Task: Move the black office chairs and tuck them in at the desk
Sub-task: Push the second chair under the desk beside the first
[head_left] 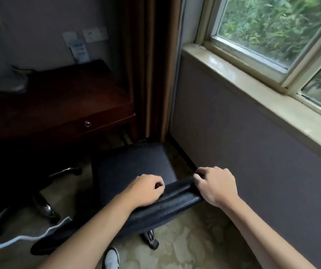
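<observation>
A black office chair (132, 166) stands right below me, its seat facing the dark wooden desk (62, 101) at the upper left. Both my hands grip the top edge of its backrest (175, 200): my left hand (146, 191) on the left part, my right hand (216, 185) at the right end. The seat's front edge lies just short of the desk's right end. A second black chair (45, 202) sits in shadow at the left, mostly under the desk, with only its chrome base legs showing clearly.
A purple wall with a window sill (252, 78) runs close along the chair's right side. A brown curtain (151, 65) hangs in the corner. A white cable (29, 236) crosses the patterned carpet at lower left. My white shoe (111, 259) shows below.
</observation>
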A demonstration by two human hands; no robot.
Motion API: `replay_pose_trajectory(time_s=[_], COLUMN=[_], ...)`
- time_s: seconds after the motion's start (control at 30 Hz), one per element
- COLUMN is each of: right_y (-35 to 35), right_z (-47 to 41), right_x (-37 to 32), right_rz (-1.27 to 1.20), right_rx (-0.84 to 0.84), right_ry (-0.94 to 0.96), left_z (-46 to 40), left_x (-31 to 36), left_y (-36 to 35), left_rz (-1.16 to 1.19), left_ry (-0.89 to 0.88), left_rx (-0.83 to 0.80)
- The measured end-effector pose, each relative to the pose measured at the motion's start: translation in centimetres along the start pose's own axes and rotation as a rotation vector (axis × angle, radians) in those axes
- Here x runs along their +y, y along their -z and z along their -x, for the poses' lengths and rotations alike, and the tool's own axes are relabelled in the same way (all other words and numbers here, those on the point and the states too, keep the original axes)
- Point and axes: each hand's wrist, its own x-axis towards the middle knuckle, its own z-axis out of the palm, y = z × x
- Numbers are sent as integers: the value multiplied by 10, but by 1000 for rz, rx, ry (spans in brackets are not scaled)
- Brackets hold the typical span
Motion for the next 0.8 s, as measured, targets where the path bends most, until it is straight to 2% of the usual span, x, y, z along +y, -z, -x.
replay_pose_trajectory(time_s=[0.1, 0.2, 0.3, 0.6, 0.8], right_y=[6, 14, 21, 27, 25], right_z=[-21, -41, -57, -86, -107], right_x=[31, 56, 68, 83, 89], right_rz=[0, -25, 3, 30, 66], right_rx=[-8, -38, -93, -85, -72], right_ry=[144, 228, 308, 381, 414], left_z=[3, 11, 16, 9, -9], left_x=[29, 58, 75, 111, 111], left_y=[-6, -12, -19, -24, -30], left_rz=[88, 18, 128, 267, 361], left_ry=[93, 113, 192, 205, 230], left_rx=[234, 320, 446, 321, 364])
